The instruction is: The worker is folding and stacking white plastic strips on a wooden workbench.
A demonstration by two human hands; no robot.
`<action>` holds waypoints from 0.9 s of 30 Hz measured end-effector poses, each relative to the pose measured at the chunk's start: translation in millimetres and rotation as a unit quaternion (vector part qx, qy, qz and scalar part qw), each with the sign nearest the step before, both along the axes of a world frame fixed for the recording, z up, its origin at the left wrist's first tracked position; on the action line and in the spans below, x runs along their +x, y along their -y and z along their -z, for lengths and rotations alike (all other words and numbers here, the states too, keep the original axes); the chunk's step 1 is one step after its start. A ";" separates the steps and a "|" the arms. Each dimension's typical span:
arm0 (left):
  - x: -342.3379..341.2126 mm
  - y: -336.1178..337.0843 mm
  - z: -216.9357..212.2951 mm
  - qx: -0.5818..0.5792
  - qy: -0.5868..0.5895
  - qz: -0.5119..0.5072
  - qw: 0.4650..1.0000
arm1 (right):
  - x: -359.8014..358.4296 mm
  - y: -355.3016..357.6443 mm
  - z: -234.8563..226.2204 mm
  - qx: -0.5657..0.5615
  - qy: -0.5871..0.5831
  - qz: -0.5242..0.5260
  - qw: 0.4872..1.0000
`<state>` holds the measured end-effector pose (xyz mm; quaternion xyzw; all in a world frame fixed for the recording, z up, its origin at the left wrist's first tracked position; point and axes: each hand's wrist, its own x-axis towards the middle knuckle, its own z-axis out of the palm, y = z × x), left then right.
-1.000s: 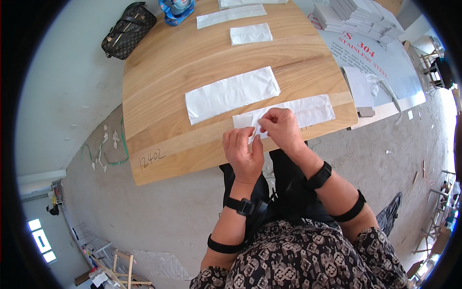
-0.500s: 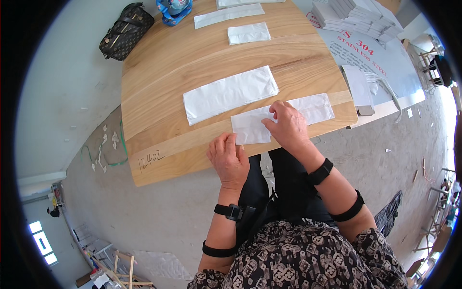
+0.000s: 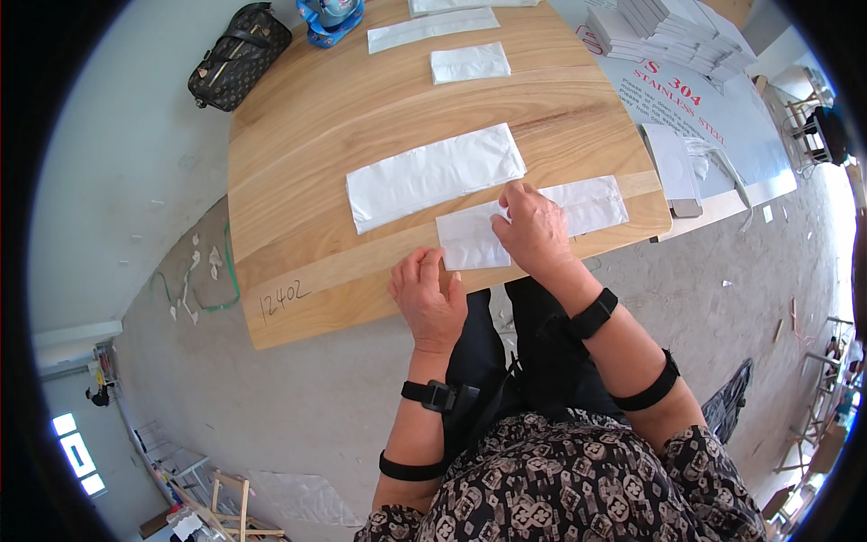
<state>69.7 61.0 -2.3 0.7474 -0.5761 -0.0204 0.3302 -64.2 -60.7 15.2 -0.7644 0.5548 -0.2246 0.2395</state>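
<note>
A thin white sheet-like strip [image 3: 474, 239], perhaps a flat plastic bag, lies slantwise along the table's near edge. My left hand [image 3: 428, 298] rests at its lower left corner, fingertips on the edge, thumb held apart. Over the strip's middle is my right hand [image 3: 537, 233], fingers bent and a small gap between thumb and index finger; it covers part of the strip. Just beyond, a wider folded white piece [image 3: 435, 177], seemingly several layers, lies flat, its right corner close to my right fingertips.
Farther back on the wooden table [image 3: 307, 181] are a small white folded piece [image 3: 470, 63] and a long white strip [image 3: 433, 31]. A dark handbag [image 3: 239, 63] and a blue strapped object [image 3: 330, 23] sit far left. White stacked boxes [image 3: 668, 36] stand on the surface at right.
My right hand has shifted slightly left, and its thumb and index finger have come closer together. My left hand stays at the corner.
</note>
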 end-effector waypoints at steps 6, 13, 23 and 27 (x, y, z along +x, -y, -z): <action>1.0 0.3 1.4 -0.006 -0.004 0.001 1.000 | 1.9 3.0 2.0 0.014 -0.057 -0.047 0.997; 1.0 1.7 0.3 -0.003 -0.015 -0.003 1.000 | -1.7 9.0 -1.0 -0.006 -0.005 -0.063 0.998; 3.3 0.3 0.1 0.004 -0.020 -0.004 1.000 | -5.1 19.3 -15.4 0.072 0.103 -0.096 0.987; 4.8 -0.5 -1.7 0.003 -0.034 0.004 0.999 | -19.3 34.1 -18.4 0.087 0.132 -0.102 0.982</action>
